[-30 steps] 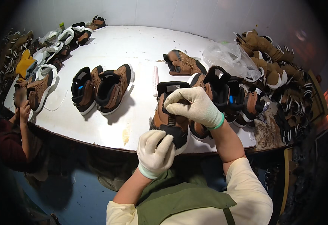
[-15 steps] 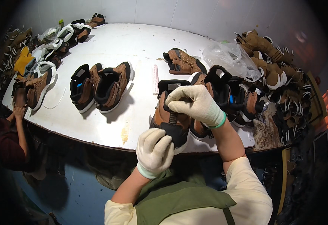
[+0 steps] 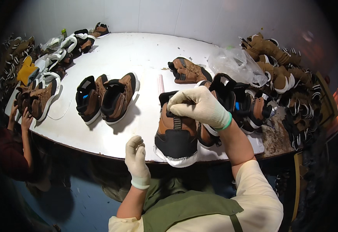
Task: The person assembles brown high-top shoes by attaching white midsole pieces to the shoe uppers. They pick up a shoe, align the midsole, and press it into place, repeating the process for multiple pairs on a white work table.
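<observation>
A brown and black shoe [image 3: 176, 144] with a white sole stands near the table's front edge, its black toe or heel end toward me. My right hand [image 3: 200, 108], in a cream knit glove, pinches the shoe's padded opening from above; the fingertips are partly hidden. To the left of that shoe, my left hand [image 3: 137, 160] is raised at the table edge, gloved too, its fingers loosely bent and holding nothing. Close by on the right stand several more such shoes [image 3: 230, 94], partly behind my right hand. Another brown shoe [image 3: 188, 71] lies on its side farther back.
Two shoes [image 3: 117, 98] stand left of centre on the white table [image 3: 138, 50]. A printed strip [image 3: 161, 84] and a clear plastic bag [image 3: 234, 63] lie behind my hands. Shoes pile up at right [image 3: 283, 75]. At far left, a co-worker's hands [image 3: 27, 119] touch shoes.
My left hand has left the shoe's near end and moved left, uncovering its black panel and white sole. My right hand keeps its grip. The view has tipped slightly.
</observation>
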`<state>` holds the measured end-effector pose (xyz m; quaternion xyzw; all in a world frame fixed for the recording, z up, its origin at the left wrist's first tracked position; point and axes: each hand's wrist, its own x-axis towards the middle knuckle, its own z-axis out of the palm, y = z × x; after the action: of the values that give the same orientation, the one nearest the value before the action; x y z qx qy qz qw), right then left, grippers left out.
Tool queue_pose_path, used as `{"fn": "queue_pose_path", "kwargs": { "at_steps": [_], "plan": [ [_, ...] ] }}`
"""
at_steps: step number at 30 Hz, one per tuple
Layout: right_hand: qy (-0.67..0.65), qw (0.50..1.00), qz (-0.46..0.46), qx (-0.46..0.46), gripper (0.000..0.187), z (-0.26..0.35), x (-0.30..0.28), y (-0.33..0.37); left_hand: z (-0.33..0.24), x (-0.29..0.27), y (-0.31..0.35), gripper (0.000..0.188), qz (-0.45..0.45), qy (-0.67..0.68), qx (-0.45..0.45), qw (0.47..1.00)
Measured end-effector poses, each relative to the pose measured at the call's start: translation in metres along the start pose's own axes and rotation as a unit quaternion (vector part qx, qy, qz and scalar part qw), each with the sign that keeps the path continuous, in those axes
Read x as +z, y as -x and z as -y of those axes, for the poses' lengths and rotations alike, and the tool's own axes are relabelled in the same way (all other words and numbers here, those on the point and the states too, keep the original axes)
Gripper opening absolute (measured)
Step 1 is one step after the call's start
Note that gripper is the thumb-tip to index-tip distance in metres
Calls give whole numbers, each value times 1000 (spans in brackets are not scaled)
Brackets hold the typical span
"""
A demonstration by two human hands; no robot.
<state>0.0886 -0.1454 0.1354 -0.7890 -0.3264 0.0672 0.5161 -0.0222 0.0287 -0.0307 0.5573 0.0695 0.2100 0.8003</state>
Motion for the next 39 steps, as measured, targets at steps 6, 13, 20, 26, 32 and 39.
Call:
{"fn": "queue_pose_path", "kwargs": {
  "at_steps": [6, 13, 20, 26, 32, 39],
  "plan": [
    [56, 997, 57, -7, 18, 11, 9, -23, -12, -6, 8, 62, 142, -95, 210, 963],
    [50, 995, 79, 20, 19, 7, 5, -31, -32, 0, 13, 57, 167, -238, 351, 890],
    [69, 994, 78, 20, 16, 7, 4, -29, -37, 3, 6, 51, 145, -263, 414, 859],
    [49, 996, 79, 3, 18, 8, 4, -28, -41, 5, -2, 46, 138, -273, 453, 837],
    [47, 995, 85, -1, 18, 4, 9, -30, -42, 3, -9, 43, 158, -276, 482, 816],
    [35, 993, 114, 6, 20, 1, 10, -39, -40, -2, -6, 41, 147, -293, 469, 820]
  ]
}}
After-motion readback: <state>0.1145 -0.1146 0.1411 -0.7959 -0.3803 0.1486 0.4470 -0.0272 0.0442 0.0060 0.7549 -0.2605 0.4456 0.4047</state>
